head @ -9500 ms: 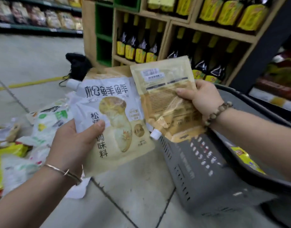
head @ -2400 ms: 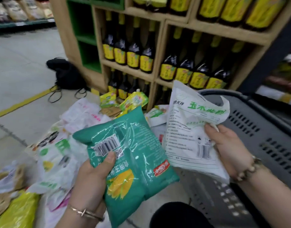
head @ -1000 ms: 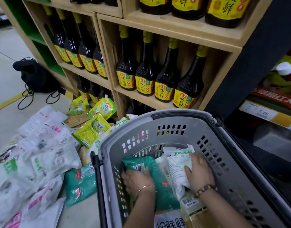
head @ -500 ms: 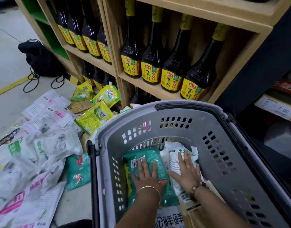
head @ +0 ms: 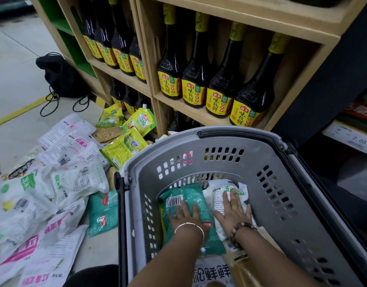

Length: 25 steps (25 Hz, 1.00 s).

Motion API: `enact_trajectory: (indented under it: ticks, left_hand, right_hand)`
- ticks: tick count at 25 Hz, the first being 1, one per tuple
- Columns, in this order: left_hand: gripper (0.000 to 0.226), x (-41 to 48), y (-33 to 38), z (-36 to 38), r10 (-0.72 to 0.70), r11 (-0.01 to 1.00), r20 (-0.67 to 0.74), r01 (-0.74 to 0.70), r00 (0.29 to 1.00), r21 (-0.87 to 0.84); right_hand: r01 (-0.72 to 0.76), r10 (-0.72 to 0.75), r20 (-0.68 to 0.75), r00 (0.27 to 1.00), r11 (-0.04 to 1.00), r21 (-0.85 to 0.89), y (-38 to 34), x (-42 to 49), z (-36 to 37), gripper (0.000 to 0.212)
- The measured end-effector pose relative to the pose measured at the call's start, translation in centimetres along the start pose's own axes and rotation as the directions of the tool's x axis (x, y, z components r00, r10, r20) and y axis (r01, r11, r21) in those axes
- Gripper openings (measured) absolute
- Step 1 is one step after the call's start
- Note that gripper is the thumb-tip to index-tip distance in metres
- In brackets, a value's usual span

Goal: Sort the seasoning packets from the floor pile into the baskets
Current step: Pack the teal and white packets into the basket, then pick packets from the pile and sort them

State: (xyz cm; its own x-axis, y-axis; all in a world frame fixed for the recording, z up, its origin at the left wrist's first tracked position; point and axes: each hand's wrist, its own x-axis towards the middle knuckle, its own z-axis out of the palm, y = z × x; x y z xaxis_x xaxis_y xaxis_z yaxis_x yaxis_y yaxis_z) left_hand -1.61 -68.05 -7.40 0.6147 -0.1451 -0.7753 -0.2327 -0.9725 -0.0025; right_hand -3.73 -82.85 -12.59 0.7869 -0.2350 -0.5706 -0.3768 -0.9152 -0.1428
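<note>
The wooden shelf (head: 251, 15) stands behind the basket (head: 230, 139). Its square compartments hold tall dark glass bottles (head: 219, 79) with yellow labels. The basket is of grey hard plastic, with rounded corners and rows of small slots in its walls. Left of the basket, on the floor, lies the pile of seasoning packets (head: 70, 162), mostly white crinkled plastic, with some glossy yellow-green pouches. Inside the basket a puffy green packet (head: 188, 193) with a barcode lies beside a wrinkled white packet (head: 238, 189). The left hand (head: 186, 216) rests flat on the green one and the right hand (head: 232, 212) on the white one. The fingers (head: 183, 206) of both hands are straight and spread, gripping nothing. A thin metal bangle (head: 188, 225) circles the left wrist and a bracelet of round beads (head: 240, 227) the right.
</note>
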Motion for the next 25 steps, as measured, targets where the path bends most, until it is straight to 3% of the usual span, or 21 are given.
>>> enact_trajectory:
  ticks: [3, 7, 9, 11, 14, 16, 19, 22, 25]
  left_hand:
    - [0.074, -2.5, 0.2, -1.6, 0.068, 0.997, -0.02, -0.068, 0.997, -0.027]
    - [0.076, -7.8, 0.8, -4.9, 0.223, 0.965, -0.184, -0.243, 0.957, -0.097]
    - [0.072, -10.9, 0.0, -6.1, 0.297, 0.92, -0.355, -0.365, 0.887, -0.141]
    - [0.064, -14.1, -2.4, -6.2, 0.322, 0.852, -0.556, -0.49, 0.767, -0.183]
    - [0.055, -17.4, -8.1, -5.8, 0.23, 0.777, -0.74, -0.577, 0.632, -0.251]
    - [0.052, -18.7, -12.5, -6.0, 0.182, 0.782, -0.765, -0.563, 0.617, -0.268]
    - [0.052, -19.4, -19.6, -6.5, 0.17, 0.856, -0.765, -0.479, 0.621, -0.198]
    - [0.051, -19.3, -27.4, -6.6, 0.119, 0.908, -0.739, -0.374, 0.663, -0.189]
    - [0.051, -18.3, -34.7, -5.2, 0.01, 0.932, -0.745, -0.276, 0.667, -0.235]
  right_hand:
    - [-0.011, 0.011, 0.01, 1.0, 1.0, -0.015, -0.1, 0.2, 0.0, 0.075]
    - [-0.045, 0.045, 0.048, 0.998, 0.999, -0.007, -0.5, 0.0, -1.1, 0.075]
    - [-0.015, 0.009, 0.058, 0.998, 0.994, 0.106, -1.3, -0.5, -2.7, 0.069]
    - [0.051, -0.049, -0.011, 0.999, 0.968, 0.248, -2.6, -2.3, -4.7, 0.063]
    - [0.163, -0.042, -0.332, 0.942, 0.924, 0.346, -5.3, -7.3, -7.7, 0.055]
    - [0.32, -0.109, -0.496, 0.861, 0.875, 0.363, -8.2, -11.0, -9.9, 0.05]
    - [0.617, -0.346, -0.608, 0.714, 0.722, 0.314, -14.3, -16.2, -13.8, 0.047]
    - [0.759, -0.514, -0.624, 0.589, 0.618, 0.207, -21.6, -18.7, -15.5, 0.051]
    - [0.761, -0.633, -0.523, 0.571, 0.647, 0.047, -29.1, -17.4, -13.8, 0.056]
